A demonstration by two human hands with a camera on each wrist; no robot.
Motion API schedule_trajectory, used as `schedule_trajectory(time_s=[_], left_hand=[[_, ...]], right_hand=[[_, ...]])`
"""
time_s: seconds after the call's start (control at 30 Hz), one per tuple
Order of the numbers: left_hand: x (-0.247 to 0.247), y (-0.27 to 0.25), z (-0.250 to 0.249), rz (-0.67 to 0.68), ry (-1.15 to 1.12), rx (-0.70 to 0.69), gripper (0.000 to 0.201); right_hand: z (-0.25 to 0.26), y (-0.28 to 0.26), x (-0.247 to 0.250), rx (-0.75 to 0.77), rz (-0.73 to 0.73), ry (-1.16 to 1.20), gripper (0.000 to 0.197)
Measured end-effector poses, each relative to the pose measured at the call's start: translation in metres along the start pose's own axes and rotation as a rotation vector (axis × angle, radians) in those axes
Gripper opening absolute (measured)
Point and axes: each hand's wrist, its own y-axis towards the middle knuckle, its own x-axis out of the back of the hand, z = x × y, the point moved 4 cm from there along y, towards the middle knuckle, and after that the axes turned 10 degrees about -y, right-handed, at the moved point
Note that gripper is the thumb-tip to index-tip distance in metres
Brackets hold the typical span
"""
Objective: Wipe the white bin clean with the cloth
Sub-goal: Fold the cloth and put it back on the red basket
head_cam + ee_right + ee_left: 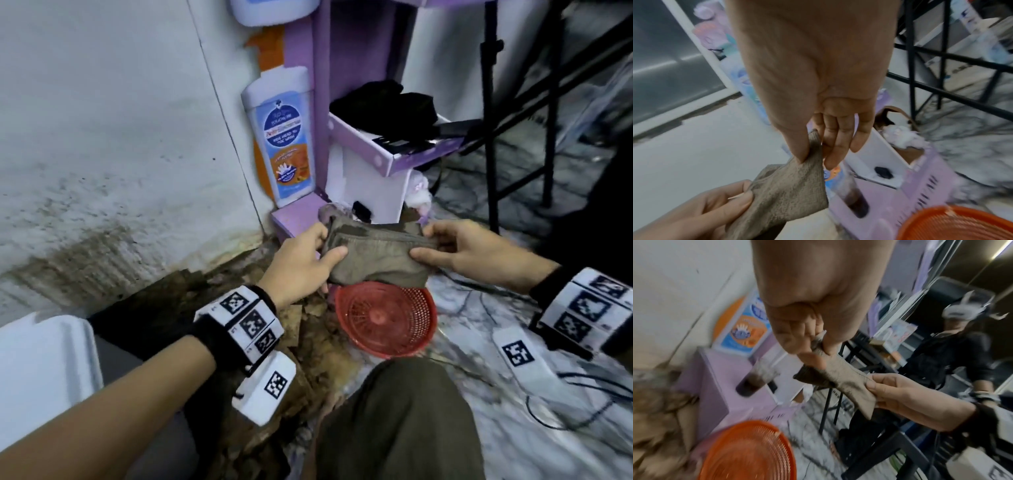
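Observation:
A dirty grey-brown cloth (pixel 376 255) is stretched between both hands, above a red mesh basket (pixel 387 318). My left hand (pixel 330 245) pinches its left end, thumb on top and fingers behind. My right hand (pixel 423 243) pinches the right end. In the left wrist view the cloth (pixel 844 378) runs from my left hand (pixel 818 350) to the right hand (pixel 890 389). The right wrist view shows thumb and fingers of my right hand (pixel 813 151) clamping the cloth (pixel 789 186). A white bin (pixel 44 359) shows one rounded corner at the lower left, apart from both hands.
A lilac shelf unit (pixel 363 144) and a large wash bottle (pixel 284 137) stand against the wall ahead. Black stand legs (pixel 489 137) and cables (pixel 565 394) lie to the right. Brown crumbled debris (pixel 308 325) covers the floor by the basket. My knee (pixel 394 411) is below.

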Motion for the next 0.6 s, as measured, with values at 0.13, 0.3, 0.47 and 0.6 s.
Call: schedule_trajectory(time_s=[0.13, 0.3, 0.47, 0.6], left_hand=[[-0.053, 0.034, 0.053, 0.125, -0.093, 0.2, 0.028], [-0.095, 0.054, 0.134, 0.215, -0.015, 0.323, 0.029], [-0.115, 0.059, 0.203, 0.183, -0.049, 0.415, 0.036], [-0.13, 0.06, 0.242, 0.147, -0.069, 0.481, 0.035]], right_hand=[[-0.084, -0.001, -0.034, -0.18, -0.029, 0.158, 0.018], [-0.163, -0.007, -0.105, -0.351, -0.041, 0.256, 0.017], [-0.205, -0.007, -0.175, -0.458, -0.064, 0.283, 0.015], [-0.226, -0.008, -0.217, -0.502, -0.067, 0.321, 0.013]])
